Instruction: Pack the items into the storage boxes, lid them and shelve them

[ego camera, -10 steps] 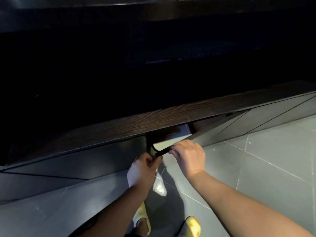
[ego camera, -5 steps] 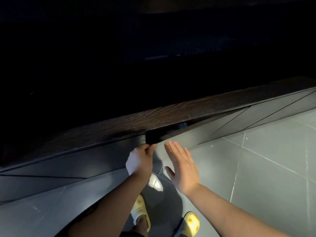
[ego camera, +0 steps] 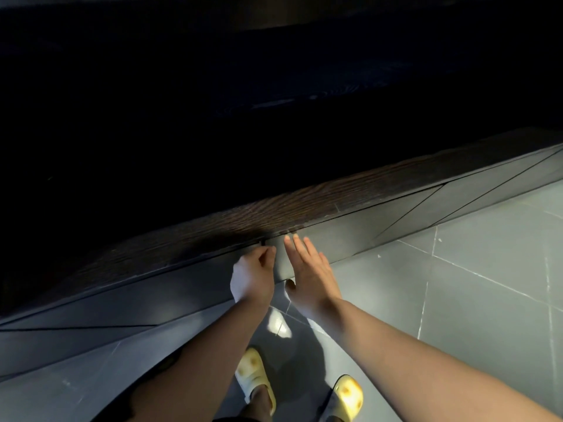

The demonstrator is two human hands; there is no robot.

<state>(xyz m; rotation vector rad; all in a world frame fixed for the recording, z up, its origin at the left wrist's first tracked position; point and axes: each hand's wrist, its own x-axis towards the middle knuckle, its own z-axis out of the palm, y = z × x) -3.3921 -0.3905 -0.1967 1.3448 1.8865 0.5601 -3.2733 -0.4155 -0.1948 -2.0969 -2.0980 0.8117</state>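
Note:
No storage box shows now; the cupboard front hides whatever is inside. My right hand [ego camera: 310,272] lies flat with straight fingers on the grey cabinet door [ego camera: 335,239], fingertips near its top edge. My left hand [ego camera: 253,275] has its fingers curled at the door's left upper edge, where a tiny dark gap is left under the worktop. The door sits almost flush with the doors beside it.
A long low cabinet with a dark wood top [ego camera: 304,205] runs diagonally across the view, very dark above it. Grey floor tiles [ego camera: 472,284] spread to the right. My feet in yellow slippers [ego camera: 254,379] stand close to the cabinet front.
The door was open a second ago with a white box visible inside. It has swung shut, my right hand opening flat against it and pushing, and the box has gone from sight.

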